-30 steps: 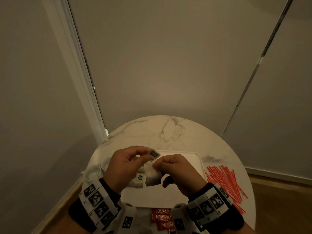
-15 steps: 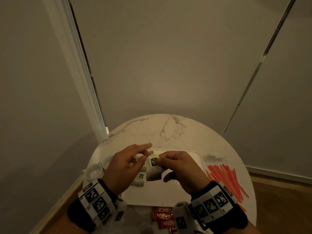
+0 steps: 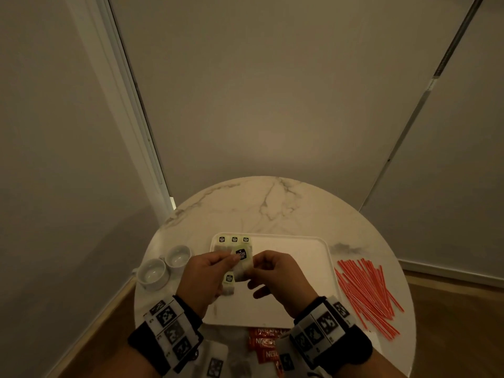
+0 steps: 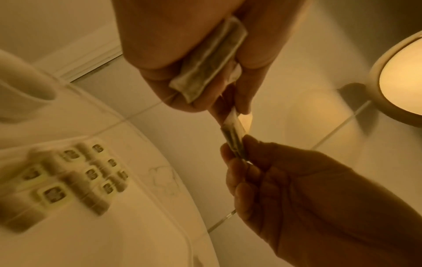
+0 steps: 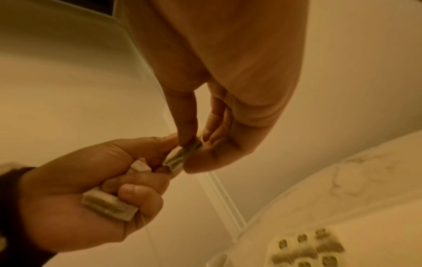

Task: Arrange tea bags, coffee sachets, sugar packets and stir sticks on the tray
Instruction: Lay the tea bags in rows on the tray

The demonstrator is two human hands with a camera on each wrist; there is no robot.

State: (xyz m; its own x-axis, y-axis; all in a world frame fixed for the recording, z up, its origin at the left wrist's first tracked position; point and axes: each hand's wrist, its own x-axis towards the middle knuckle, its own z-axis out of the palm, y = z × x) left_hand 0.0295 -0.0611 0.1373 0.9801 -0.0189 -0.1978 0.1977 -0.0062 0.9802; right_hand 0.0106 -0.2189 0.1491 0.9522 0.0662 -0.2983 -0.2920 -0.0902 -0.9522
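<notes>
Both hands hover over the white tray and pinch one tea bag between them; its black tag faces up. My left hand holds it from the left, my right hand from the right. The left hand also keeps a second tea bag tucked under its curled fingers, seen in its palm and again as a bag in the right wrist view. A row of tea bags lies at the tray's far left corner. Red stir sticks lie on the table right of the tray. Red coffee sachets lie near the front edge.
Two small white cups stand on the round marble table left of the tray. Walls close in behind and to the left. The table's edge is close on every side.
The tag that my left fingers held up a second ago now lies flat on the bag between both hands. The row of tea bags at the tray's far corner has come into view.
</notes>
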